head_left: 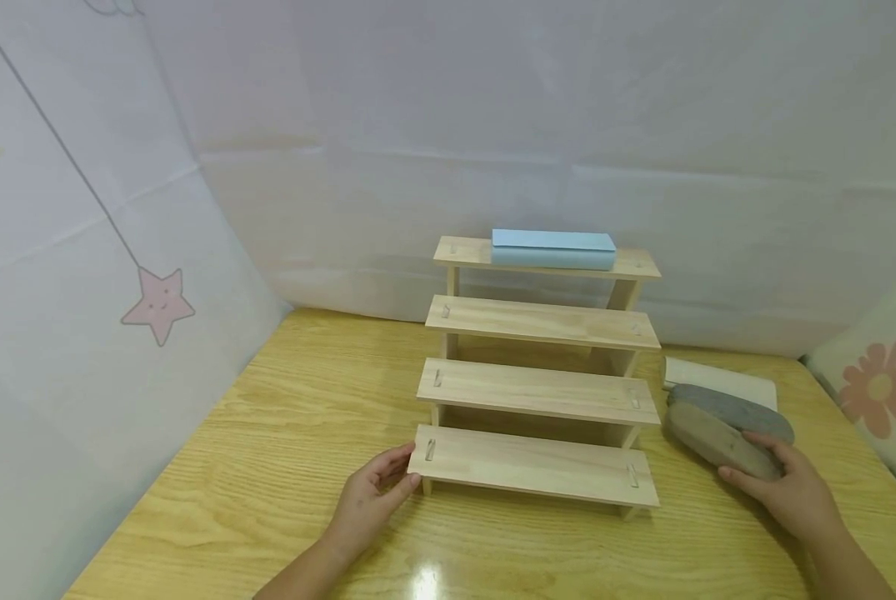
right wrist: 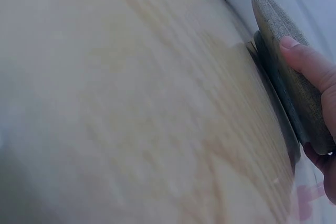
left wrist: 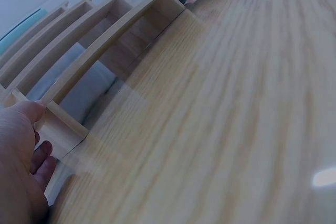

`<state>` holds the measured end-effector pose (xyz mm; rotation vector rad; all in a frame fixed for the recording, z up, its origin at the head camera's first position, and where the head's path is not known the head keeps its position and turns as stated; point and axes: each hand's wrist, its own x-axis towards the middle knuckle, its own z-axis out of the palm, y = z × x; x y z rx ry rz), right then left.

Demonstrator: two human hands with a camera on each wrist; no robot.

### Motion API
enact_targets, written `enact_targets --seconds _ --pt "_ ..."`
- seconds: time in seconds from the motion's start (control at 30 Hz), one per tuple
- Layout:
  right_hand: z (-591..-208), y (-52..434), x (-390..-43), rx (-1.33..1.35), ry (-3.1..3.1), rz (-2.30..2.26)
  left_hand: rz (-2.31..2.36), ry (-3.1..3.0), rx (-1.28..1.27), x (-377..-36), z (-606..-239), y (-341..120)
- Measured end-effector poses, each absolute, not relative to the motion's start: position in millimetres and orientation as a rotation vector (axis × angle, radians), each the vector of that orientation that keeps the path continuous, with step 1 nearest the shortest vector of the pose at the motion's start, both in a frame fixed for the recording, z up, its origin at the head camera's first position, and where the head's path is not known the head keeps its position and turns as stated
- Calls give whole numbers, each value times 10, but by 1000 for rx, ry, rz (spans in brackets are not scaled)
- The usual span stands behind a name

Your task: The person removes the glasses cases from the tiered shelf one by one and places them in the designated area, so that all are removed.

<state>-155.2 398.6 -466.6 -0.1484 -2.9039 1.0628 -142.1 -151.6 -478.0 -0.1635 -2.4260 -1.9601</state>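
At the left end of the stepped wooden rack [head_left: 530, 462], your left hand [head_left: 365, 504] gripped the corner of the lowest step, thumb and fingers clamped on the board. Right of the rack, your right hand [head_left: 800, 492] held the tan case [head_left: 706, 432] by the end farther from the rack, thumb and fingers clamped on it. You could not tell whether this case was raised off the table [head_left: 267, 425].

Your head view gave the whole layout: four steps, a light blue case [head_left: 553, 252] on the rack's top step, and, right of the rack, a grey case [head_left: 733, 407] behind the tan one with a cream case [head_left: 721, 381] beyond it. Your left wrist view added the hollow spaces beneath the rack's steps and the side panel [left wrist: 65, 129] near your left fingers. Your right wrist view added the surface detail and the tilt of the tan case.

The tan case was long with rounded ends, and its face bore a fine, cloth-like weave. The rack was pale, grained wood, with a short slot-like mark near each end of the lowest step.
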Motion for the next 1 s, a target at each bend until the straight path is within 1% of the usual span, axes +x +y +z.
enact_targets --seconds 0.73,1.0 --pt "-4755 3998 -1527 -111 -2908 1014 -1915 -2436 -161 -1418 -4771 -1505" --pt "-4760 4000 -1522 -56 -2879 963 -1924 -2433 -169 -1421 -4772 -1503"
